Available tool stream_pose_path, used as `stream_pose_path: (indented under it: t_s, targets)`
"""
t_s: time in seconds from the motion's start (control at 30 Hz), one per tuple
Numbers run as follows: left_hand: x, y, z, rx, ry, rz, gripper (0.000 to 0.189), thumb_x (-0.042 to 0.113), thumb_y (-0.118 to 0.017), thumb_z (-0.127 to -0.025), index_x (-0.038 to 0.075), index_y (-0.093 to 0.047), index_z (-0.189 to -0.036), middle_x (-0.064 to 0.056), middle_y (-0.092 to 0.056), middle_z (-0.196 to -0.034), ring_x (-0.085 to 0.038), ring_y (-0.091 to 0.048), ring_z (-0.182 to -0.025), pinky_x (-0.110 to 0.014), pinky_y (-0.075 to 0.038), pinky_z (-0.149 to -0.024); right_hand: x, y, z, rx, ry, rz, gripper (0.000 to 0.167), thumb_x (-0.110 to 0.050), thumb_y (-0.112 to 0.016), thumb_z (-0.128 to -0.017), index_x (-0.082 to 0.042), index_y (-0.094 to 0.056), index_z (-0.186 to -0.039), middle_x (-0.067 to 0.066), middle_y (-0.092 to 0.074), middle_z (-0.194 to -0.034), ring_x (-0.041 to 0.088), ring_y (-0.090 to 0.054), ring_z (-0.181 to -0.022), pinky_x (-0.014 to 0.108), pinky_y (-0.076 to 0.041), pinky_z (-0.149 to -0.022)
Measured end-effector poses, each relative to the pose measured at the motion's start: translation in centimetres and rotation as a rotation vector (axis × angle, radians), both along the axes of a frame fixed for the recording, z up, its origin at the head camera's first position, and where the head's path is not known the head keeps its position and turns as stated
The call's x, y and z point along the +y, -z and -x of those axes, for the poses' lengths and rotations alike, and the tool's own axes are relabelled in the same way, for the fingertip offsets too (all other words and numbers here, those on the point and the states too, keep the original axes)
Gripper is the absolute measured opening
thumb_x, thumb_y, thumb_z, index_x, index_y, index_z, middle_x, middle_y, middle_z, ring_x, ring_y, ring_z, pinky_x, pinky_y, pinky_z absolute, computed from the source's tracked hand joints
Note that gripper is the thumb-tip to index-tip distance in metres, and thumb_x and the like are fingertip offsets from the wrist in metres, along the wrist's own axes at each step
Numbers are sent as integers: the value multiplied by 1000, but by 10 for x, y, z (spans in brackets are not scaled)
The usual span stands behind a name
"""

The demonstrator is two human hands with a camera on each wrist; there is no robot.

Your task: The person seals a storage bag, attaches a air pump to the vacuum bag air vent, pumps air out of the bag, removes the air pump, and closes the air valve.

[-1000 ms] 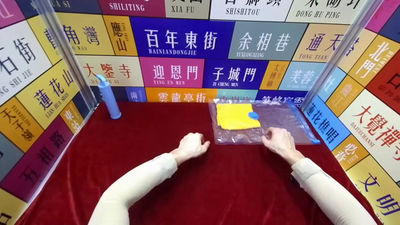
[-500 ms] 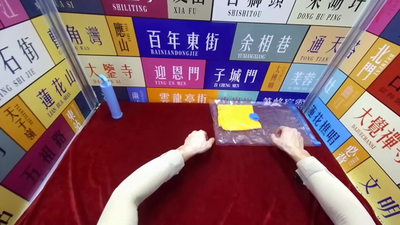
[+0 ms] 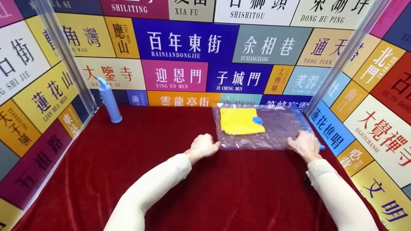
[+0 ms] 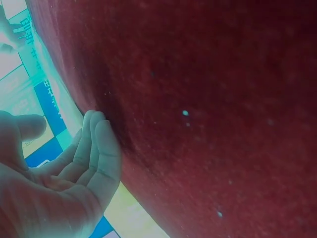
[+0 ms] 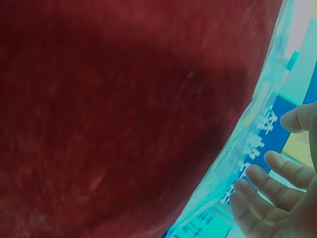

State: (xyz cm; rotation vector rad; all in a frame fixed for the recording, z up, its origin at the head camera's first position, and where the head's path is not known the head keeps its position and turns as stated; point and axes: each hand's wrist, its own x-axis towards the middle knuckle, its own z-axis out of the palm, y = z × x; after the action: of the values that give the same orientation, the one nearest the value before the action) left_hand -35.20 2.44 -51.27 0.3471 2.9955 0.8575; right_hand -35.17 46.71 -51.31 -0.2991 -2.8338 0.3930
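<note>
A clear vacuum storage bag (image 3: 279,139) lies flat at the back right of the table, with a folded yellow cloth (image 3: 239,122) inside its left part. Its round blue valve (image 3: 257,120) sits at the cloth's right edge. My left hand (image 3: 203,147) is by the bag's near left corner; in the left wrist view its fingers (image 4: 101,153) are loosely bent and hold nothing. Over the near right edge of the bag is my right hand (image 3: 304,146), partly covering it. In the right wrist view its fingers (image 5: 272,191) are spread and relaxed, with nothing between them.
A blue hand pump (image 3: 110,104) stands upright at the back left. Red cloth (image 3: 154,134) covers the table. Sign-printed walls (image 3: 186,38) enclose the back and sides. A blue zip slider (image 3: 322,147) shows at the bag's near right corner.
My right hand has moved right along the bag's near edge, toward the zip end. My left hand has shifted a little right, closer to the bag's near left corner.
</note>
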Motion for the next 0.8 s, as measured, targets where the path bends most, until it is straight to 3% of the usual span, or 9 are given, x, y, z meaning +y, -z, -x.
stream_pose_path:
  t_s: [0.2, 0.37, 0.63, 0.8]
  targets:
    - [4, 1, 3, -23, -9, -6, 44, 48, -69, -102, 8, -76, -84, -19, -84, -100, -38, -81, -97, -54, -68, -83, 19, -2, 5, -84, 76, 21, 52, -48, -69, -97, 2, -67, -110, 40, -72, -116, 62, -71, -105, 64, -59, -71]
    - [11, 4, 10, -45, -22, -1, 44, 48, -69, -102, 7, -77, -88, -20, -84, -104, -37, -81, -96, -52, -68, -83, 35, 0, 6, -117, 96, -11, 67, -49, -68, -99, 14, -62, -122, 45, -66, -120, 63, -66, -109, 68, -61, -81]
    - [18, 9, 19, -174, -30, -65, 42, 41, -66, -102, 15, -72, -69, -3, -75, -58, -19, -74, -48, -30, -58, -47, 57, 6, 9, -209, 162, 5, 79, -51, -65, -99, 21, -56, -131, 50, -57, -129, 69, -58, -120, 76, -59, -91]
    - [22, 9, 23, -207, -23, -107, 42, 30, -64, -100, 15, -74, -62, -2, -73, -54, -15, -71, -44, -27, -55, -41, 58, 5, 12, -278, 241, 40, 87, -52, -61, -98, 25, -52, -137, 52, -51, -140, 69, -51, -131, 78, -56, -101]
